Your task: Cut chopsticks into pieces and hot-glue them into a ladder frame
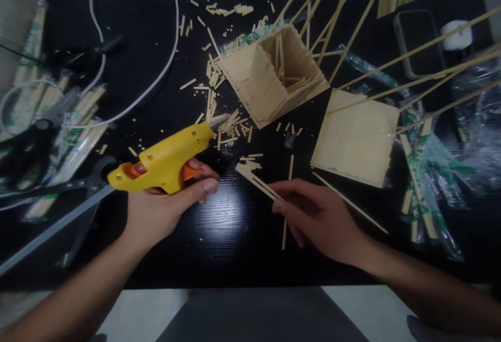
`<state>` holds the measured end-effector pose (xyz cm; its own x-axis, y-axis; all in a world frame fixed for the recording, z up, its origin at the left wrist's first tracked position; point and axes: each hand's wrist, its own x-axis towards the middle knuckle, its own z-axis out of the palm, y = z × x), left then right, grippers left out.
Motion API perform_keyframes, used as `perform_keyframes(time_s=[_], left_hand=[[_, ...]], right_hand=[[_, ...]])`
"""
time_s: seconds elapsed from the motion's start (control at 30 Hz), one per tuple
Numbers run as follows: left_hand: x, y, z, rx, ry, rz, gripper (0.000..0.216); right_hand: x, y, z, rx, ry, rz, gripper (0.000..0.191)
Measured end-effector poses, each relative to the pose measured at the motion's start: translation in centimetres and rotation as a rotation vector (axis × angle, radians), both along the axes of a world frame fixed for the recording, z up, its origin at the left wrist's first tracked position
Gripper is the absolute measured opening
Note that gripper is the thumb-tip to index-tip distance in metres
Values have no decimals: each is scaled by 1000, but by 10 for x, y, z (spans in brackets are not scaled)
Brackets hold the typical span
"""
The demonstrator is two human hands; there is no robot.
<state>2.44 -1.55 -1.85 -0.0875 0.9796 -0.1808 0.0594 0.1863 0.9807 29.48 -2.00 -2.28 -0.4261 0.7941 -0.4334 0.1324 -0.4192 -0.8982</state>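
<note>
My left hand (168, 203) is wrapped round the handle of a yellow hot glue gun (168, 154), its metal nozzle pointing up and right. A long glue stick (58, 227) sticks out of the gun's back end. Between the thumb and fingers of my right hand (317, 214) are pinched a few thin wooden sticks (256, 181), their far ends close together. Short cut sticks (250, 162) lie just beyond those ends. A single longer stick (284, 232) lies on the table under my right hand, partly hidden by it.
A box built of sticks (270, 75) stands at the back, with a flat stick panel (356, 143) to its right. Scissors (43, 122) and wrapped chopsticks (74, 149) lie left. Long sticks (422, 68) slant across the right, near a phone (418, 44) and plastic wrappers (442, 159).
</note>
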Motion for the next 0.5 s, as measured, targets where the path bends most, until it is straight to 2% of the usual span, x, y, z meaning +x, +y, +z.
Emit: perform_keyframes(time_s=[0.13, 0.23, 0.4, 0.5], left_hand=[[-2, 1, 0, 92, -22, -94, 9], [-9, -3, -7, 155, -10, -197, 19], [-29, -15, -22, 192, 221, -302, 23], [-33, -14, -23, 252, 296, -343, 19]], right_hand=[[1, 2, 2, -77, 96, -26, 28], [1, 4, 3, -100, 115, -55, 28], [0, 6, 0, -167, 153, -111, 29], [1, 7, -2, -194, 177, -141, 29]])
